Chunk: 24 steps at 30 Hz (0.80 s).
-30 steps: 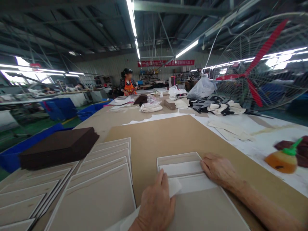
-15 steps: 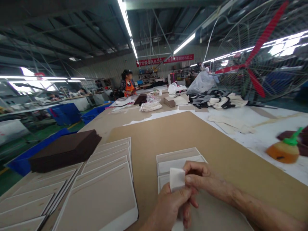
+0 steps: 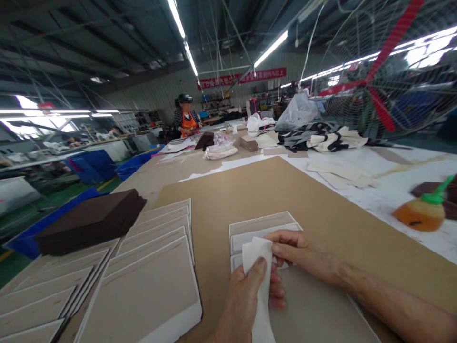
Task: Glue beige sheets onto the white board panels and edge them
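Note:
Between my two hands are long white strips (image 3: 262, 290), at least two layers whose top ends are fanned slightly apart. My left hand (image 3: 246, 295) grips them from below, its thumb pressed flat on the front. My right hand (image 3: 294, 247) pinches the upper right edge of a strip between thumb and fingers. Under and behind my hands lie overlapping taupe panels with white borders (image 3: 262, 221); the nearest one (image 3: 314, 305) is partly covered by my arms. What the strips are made of I cannot tell.
To the left lie fanned white-edged panels (image 3: 150, 281) and a dark brown stack (image 3: 93, 216) near a blue bin (image 3: 21, 238). A green-capped bottle of amber liquid (image 3: 421, 212) stands right. A large fan (image 3: 367, 81) is at upper right; a person in an orange apron (image 3: 187, 119) is across the table.
The strip ends have spread apart, showing a second layer beside the first. My left thumb has moved up onto the front, and my right hand has shifted slightly up and left.

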### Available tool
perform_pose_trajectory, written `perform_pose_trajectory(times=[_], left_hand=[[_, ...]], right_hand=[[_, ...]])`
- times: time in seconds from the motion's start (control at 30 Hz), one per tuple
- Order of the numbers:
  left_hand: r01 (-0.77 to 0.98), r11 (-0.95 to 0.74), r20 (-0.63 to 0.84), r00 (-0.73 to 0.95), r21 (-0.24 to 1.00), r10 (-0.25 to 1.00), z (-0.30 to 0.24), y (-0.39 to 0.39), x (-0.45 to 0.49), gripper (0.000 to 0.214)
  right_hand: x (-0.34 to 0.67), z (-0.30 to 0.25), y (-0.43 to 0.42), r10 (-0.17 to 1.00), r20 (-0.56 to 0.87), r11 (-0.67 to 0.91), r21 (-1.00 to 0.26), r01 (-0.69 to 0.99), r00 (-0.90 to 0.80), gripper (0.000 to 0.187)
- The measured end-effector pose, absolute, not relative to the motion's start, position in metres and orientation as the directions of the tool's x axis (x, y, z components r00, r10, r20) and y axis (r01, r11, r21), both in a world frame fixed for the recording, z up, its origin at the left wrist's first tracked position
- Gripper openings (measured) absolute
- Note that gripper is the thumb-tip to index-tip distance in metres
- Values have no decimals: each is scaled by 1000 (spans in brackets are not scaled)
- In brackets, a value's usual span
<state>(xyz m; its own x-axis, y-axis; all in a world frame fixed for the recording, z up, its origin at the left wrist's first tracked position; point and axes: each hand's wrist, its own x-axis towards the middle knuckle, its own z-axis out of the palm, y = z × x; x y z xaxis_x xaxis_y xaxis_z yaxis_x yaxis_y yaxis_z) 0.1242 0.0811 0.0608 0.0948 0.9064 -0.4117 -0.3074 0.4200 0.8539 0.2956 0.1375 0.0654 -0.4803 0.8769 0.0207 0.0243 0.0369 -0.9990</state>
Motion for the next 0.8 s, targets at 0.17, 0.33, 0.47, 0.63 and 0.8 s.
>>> perform_pose_trajectory(times=[0.17,0.33,0.47,0.63,0.8], left_hand=[[-284,326,-333,25,902,943,61,79,123,53],[-330,294,-327,-48,897,944,60,80,123,51],[-357,275,-327,-95,893,940,59,82,121,53],[-394,248,-302,-80,885,950,60,81,123,51],[-411,228,-256,-12,882,967,60,79,126,47]], right_hand=[[290,62,138,894,3,-15,-999,-37,-447,53],[289,60,135,892,2,-14,-999,-34,-451,53],[289,60,135,870,11,-36,-996,-86,-493,50],[288,57,134,882,41,16,-998,-56,-470,50],[290,57,132,892,75,83,-997,0,-445,52]])
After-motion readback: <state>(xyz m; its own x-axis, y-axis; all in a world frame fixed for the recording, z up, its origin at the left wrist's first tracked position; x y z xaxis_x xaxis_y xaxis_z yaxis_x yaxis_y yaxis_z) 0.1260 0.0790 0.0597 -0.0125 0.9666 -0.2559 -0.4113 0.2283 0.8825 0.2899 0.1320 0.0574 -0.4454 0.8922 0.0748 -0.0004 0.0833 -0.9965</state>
